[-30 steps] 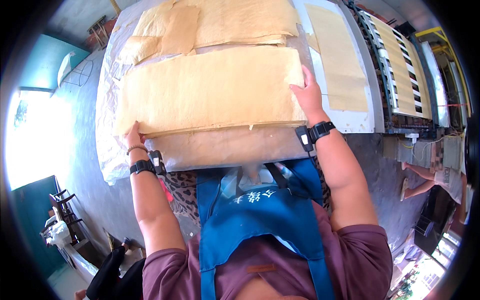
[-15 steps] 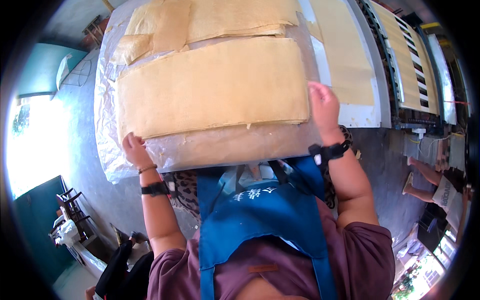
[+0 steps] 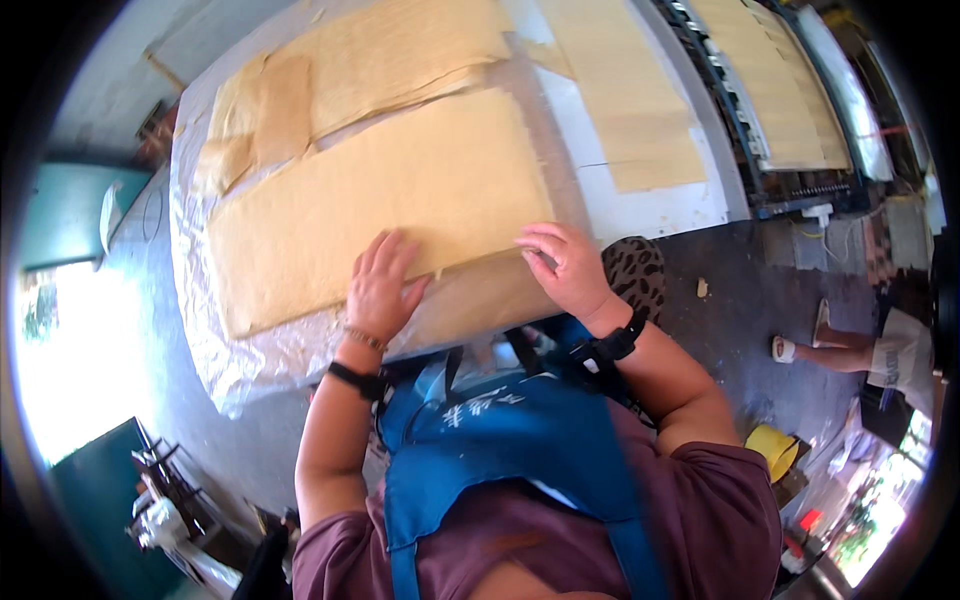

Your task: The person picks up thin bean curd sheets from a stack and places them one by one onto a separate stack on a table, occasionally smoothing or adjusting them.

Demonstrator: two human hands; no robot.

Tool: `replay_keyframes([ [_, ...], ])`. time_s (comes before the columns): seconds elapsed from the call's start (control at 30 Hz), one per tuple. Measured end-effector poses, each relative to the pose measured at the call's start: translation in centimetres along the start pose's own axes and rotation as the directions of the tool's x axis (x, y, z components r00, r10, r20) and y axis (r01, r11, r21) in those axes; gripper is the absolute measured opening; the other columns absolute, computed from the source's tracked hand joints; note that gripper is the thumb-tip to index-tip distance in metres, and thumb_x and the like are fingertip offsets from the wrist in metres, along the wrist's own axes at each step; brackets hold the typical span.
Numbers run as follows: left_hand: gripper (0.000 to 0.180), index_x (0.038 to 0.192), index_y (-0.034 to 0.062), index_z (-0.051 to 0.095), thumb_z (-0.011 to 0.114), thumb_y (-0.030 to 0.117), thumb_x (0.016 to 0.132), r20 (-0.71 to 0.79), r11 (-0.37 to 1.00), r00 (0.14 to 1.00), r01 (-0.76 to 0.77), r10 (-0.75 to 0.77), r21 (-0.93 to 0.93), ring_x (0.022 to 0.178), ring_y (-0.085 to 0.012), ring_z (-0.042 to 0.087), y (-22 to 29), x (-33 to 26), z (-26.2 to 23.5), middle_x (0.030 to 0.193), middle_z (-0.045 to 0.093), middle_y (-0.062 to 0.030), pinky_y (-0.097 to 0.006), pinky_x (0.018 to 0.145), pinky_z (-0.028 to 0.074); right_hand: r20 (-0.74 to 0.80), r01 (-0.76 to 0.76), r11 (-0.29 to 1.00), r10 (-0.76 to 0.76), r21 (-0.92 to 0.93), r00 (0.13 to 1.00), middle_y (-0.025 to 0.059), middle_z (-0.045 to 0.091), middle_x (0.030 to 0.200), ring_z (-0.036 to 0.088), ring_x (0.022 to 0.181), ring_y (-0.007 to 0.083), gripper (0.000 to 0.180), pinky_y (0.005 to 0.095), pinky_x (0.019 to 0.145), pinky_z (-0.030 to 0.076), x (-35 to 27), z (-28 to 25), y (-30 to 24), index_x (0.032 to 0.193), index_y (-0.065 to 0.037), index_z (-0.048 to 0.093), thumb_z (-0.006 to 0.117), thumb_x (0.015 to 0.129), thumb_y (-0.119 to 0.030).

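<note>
A stack of thin, pale tan rectangular sheets [image 3: 400,180] lies on a plastic-covered table in front of me. My left hand [image 3: 382,285] rests on its near edge, around the middle, with fingers stretched out and the thumb apart. At the near right corner, my right hand [image 3: 568,265] has its fingers bent and the thumb apart, with its fingertips by the edge of the stack. Nothing shows in either hand. Behind lies a second layer of similar sheets [image 3: 400,55], with a smaller, browner piece [image 3: 284,105] on its left part.
Clear plastic wrap [image 3: 200,300] hangs over the table's left side. A white surface [image 3: 640,212] at the right bears another long sheet [image 3: 630,110]. Beyond it stands a machine with sheets [image 3: 765,90]. Another person's legs [image 3: 835,358] show at the right.
My left hand has moved from the stack's near left corner to the middle of its near edge. My right hand has shifted left and nearer. The view has turned.
</note>
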State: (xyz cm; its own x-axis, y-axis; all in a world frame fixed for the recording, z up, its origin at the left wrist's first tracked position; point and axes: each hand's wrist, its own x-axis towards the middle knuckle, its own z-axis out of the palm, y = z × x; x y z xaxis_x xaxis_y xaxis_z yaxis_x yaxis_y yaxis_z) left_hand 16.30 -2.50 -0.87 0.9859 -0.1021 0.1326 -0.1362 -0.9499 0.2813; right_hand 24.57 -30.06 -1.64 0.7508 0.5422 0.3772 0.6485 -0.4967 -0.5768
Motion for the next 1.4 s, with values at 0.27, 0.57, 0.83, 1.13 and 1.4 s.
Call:
replay_keyframes([
  [0.27, 0.016, 0.095, 0.0078, 0.065, 0.062, 0.008, 0.079, -0.216, 0.978, 0.958, 0.163, -0.187, -0.127, 0.094, -0.0281, 0.059, -4.0, -0.7, -1.9, 0.101, 0.062, -0.0102, -0.037, 0.079, 0.049, 0.349, -0.375, -0.071, 0.552, 0.924, 0.757, 0.0111, 0.064, 0.097, 0.061, 0.09, 0.018, 0.023, 0.0294, 0.08, 0.049, 7.1, -1.0, 3.4, 0.106, 0.0, 0.058, 0.051, 0.091, -0.016],
  [0.57, 0.015, 0.094, 0.0074, 0.065, 0.06, 0.016, 0.083, -0.232, 0.883, 0.873, 0.351, -0.429, -0.313, 0.082, -0.0255, 0.062, -10.3, 3.4, -4.3, 0.09, 0.065, -0.01, -0.033, 0.066, 0.05, 0.432, -0.375, -0.216, 0.505, 0.902, 0.747, 0.0116, 0.062, 0.101, 0.061, 0.093, 0.0205, 0.023, 0.0326, 0.081, 0.05, 14.5, 4.2, -0.4, 0.109, -0.001, 0.056, 0.051, 0.091, -0.015],
  [0.83, 0.073, 0.129, 0.0067, 0.042, 0.067, 0.045, 0.073, -0.342, 0.777, 0.727, 0.629, -0.596, -0.017, 0.122, -0.0316, 0.042, -21.0, 17.0, -2.1, 0.128, 0.047, -0.0174, -0.039, 0.101, 0.035, 0.474, -0.281, -0.39, 0.601, 0.877, 0.644, 0.0192, 0.055, 0.11, 0.055, 0.103, 0.0298, 0.022, 0.0376, 0.089, 0.048, 24.7, 6.4, 7.4, 0.104, 0.0, 0.05, 0.053, 0.088, -0.015],
  [1.13, 0.08, 0.126, 0.0079, 0.048, 0.072, 0.049, 0.062, -0.141, 0.466, 0.454, 0.881, -0.88, -0.074, 0.112, -0.0227, 0.054, -28.5, 19.2, -3.9, 0.118, 0.058, -0.0112, -0.041, 0.097, 0.038, 0.673, -0.614, -0.277, 0.338, 0.739, 0.658, 0.0168, 0.057, 0.108, 0.057, 0.1, 0.0264, 0.03, 0.038, 0.086, 0.046, 30.4, 12.5, 3.1, 0.106, -0.003, 0.051, 0.056, 0.088, -0.027],
  [1.4, 0.045, 0.082, 0.0009, 0.067, 0.077, 0.041, 0.065, 0.243, 0.283, 0.506, 0.75, -0.828, -0.598, 0.061, -0.0165, 0.06, -30.7, 21.3, -3.0, 0.067, 0.062, -0.0043, -0.03, 0.06, 0.049, 0.664, -0.685, -0.106, 0.389, 0.721, 0.639, 0.0146, 0.054, 0.115, 0.052, 0.106, 0.0238, 0.045, 0.036, 0.087, 0.044, 32.3, 16.2, 3.3, 0.118, -0.004, 0.046, 0.058, 0.086, -0.033],
])
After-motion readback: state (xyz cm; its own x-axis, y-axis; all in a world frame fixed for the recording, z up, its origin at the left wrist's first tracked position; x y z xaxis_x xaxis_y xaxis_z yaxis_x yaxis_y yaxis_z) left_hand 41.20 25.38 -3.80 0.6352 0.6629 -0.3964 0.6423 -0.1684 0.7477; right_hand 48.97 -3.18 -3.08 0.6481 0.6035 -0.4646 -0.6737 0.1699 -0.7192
